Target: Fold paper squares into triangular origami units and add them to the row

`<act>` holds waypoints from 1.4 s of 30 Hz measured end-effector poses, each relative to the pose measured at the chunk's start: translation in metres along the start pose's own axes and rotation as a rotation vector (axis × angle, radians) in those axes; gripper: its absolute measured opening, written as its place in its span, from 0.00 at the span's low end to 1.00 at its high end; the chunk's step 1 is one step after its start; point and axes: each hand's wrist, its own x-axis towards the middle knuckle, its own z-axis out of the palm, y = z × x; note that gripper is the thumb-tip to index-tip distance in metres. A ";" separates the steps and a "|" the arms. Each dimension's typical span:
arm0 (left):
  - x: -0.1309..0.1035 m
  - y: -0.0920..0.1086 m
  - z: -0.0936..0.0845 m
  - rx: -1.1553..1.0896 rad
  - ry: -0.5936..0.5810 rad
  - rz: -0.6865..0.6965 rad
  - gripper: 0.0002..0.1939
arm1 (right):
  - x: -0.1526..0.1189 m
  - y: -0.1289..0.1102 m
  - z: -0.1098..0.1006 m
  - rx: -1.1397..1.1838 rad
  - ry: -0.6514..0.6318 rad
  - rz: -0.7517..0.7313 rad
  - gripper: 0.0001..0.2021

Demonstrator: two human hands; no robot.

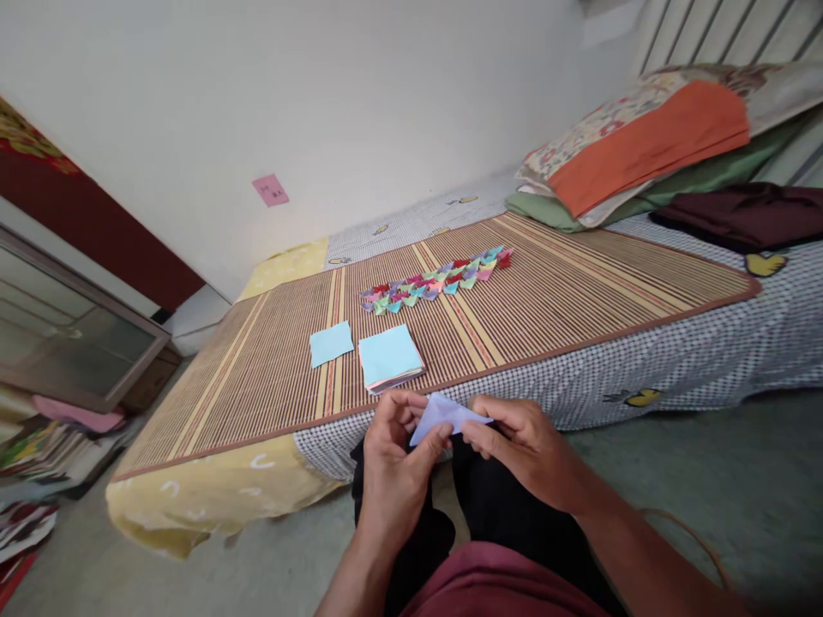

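Bed [643,377] is covered by a striped mat [546,291]. Pillows [643,137] are stacked at its far end. On the mat: a stack of paper squares [389,357], one loose blue sheet [331,343], a row of small folded pieces [437,281]. Folded pale paper [447,414], apparently lavender, is pinched between left hand [392,467] and right hand [520,446], before the bed's edge.

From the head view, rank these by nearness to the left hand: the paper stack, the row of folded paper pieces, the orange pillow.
1. Paper stack: on the mat, just beyond the left hand, near the bed edge.
2. Row of folded paper pieces: further back, mid-mat.
3. Orange pillow: farthest, at the bed's far right end.
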 end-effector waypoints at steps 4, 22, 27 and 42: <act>0.000 -0.003 -0.003 0.049 0.061 0.057 0.13 | 0.001 0.000 0.001 -0.002 0.002 0.012 0.17; 0.002 0.004 -0.004 0.089 0.042 0.016 0.08 | 0.003 -0.006 0.004 -0.097 0.124 -0.046 0.07; 0.004 0.007 -0.001 0.060 0.029 -0.049 0.11 | 0.005 -0.011 0.007 -0.254 0.311 -0.295 0.08; 0.001 0.008 0.004 0.203 -0.027 -0.024 0.13 | 0.006 -0.011 0.012 -0.282 0.360 -0.362 0.06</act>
